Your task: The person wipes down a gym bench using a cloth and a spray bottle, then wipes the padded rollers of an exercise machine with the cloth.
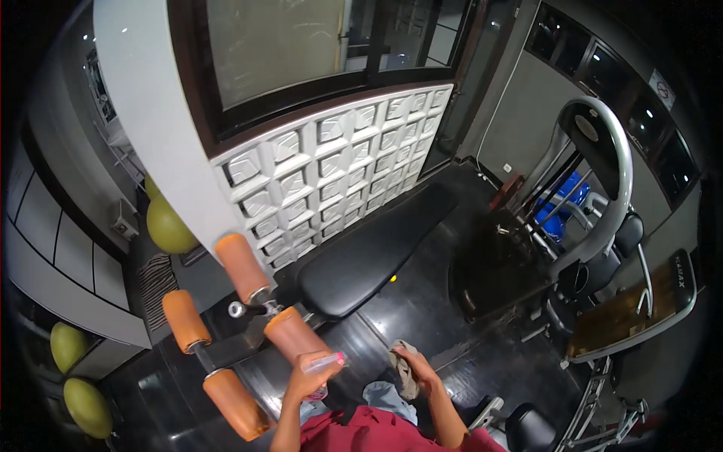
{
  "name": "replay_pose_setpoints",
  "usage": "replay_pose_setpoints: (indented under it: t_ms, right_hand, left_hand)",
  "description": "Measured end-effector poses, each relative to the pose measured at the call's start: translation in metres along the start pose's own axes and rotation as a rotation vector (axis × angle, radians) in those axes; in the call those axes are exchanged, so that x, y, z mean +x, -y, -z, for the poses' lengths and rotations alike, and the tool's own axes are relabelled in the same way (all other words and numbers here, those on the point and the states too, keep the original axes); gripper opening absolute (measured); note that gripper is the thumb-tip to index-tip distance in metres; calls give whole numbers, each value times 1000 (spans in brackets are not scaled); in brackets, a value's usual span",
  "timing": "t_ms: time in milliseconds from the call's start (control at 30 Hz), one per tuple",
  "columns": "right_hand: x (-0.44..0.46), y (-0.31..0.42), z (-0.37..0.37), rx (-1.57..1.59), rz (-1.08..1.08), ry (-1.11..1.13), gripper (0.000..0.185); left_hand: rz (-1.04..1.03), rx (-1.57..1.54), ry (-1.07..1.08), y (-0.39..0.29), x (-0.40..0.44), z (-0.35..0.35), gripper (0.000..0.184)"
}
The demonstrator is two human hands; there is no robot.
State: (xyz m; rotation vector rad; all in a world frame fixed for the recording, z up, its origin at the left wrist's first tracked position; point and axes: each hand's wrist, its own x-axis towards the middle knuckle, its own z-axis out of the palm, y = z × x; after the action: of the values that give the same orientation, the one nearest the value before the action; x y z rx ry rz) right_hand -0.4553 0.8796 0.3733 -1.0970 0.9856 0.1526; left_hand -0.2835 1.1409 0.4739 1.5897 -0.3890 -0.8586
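My left hand [309, 379] is closed around a clear bottle [321, 364] with a pink top. It is just over the near end of an orange foam roller [294, 335]; whether it touches the roller I cannot tell. In my right hand [423, 371] a crumpled grey-beige cloth [407, 374] hangs down, gripped by the fingers. The roller belongs to an exercise bench with a black padded board [369, 260], which stretches away ahead of both hands.
More orange rollers [233, 403] stand on the bench frame at left. Weight machines [602, 173] fill the right side. A white patterned wall [331, 166] runs behind the bench, and green exercise balls [169, 226] lie at far left.
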Motion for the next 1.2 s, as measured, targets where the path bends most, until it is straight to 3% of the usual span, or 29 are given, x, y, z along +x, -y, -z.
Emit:
replay_pose_setpoints:
  t_ms: [33, 67, 133, 267, 333, 367, 533, 600, 800, 1000, 1067, 1200]
  right_hand:
    - [-16, 24, -36, -141, -31, 48, 57]
    - [5, 3, -57, -132, -34, 37, 57]
    - [55, -48, -86, -231, 292, 263, 54]
    - [48, -55, -173, -319, 404, 135, 64]
    - [27, -55, -202, -765, 367, -334, 71]
    - [24, -66, -207, -793, 458, -372, 72]
    - [-51, -79, -256, -959, 415, -400, 67]
    - [-70, -93, -271, -1078, 305, -263, 65]
    - [-79, -193, -264, -762, 355, -251, 61]
    - [-153, -233, -270, -391, 305, -515, 52]
    - [-166, -259, -281, -310, 326, -620, 51]
    - [-182, -313, -327, -73, 477, -744, 51]
  left_hand:
    - [18, -22, 1, -1, -13, 13, 22]
    - [22, -21, 15, 7, -18, 30, 22]
    - [32, -7, 20, 29, -34, 57, 22]
    - [78, 30, 89, 42, -53, 111, 25]
    - [42, 64, 106, 40, -59, 133, 26]
    - [46, 64, 112, 43, -60, 144, 25]
    - [2, 42, 151, 55, -63, 177, 21]
    - [-15, 52, 177, 56, -66, 181, 21]
    - [31, 23, 218, 51, -80, 183, 21]
    - [-51, 179, 410, 44, -100, 186, 23]
    - [-168, 240, 524, 43, -106, 191, 23]
    - [-164, 250, 631, 44, -117, 205, 23]
